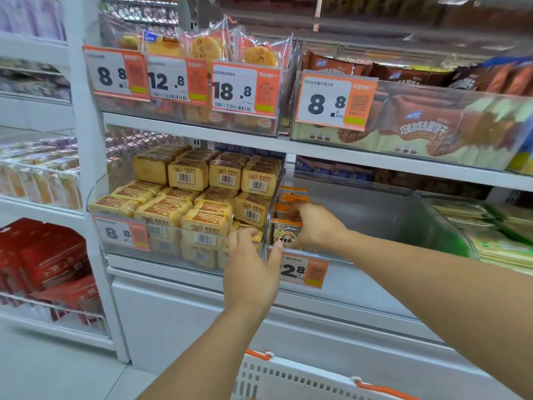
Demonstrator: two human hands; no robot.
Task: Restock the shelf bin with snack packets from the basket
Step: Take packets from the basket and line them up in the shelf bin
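Note:
A clear shelf bin [375, 220] on the middle shelf is mostly bare, with a row of small orange-topped snack packets [288, 197] standing along its left wall. My right hand [314, 226] reaches into the bin's front left corner and holds the front packet [285, 233] upright. My left hand [251, 269] hovers at the bin's front left edge, fingers straight, thumb touching that front packet. The white basket [288, 376] with orange handle clips sits at the bottom of the view; its contents are hidden.
Left of the bin, a clear bin [121, 241] is packed with yellow cake packets [184, 206]. Price tags [305, 271] hang on the bin fronts. Green packets [501, 241] fill the bin to the right. The upper shelf [346, 157] overhangs the bin.

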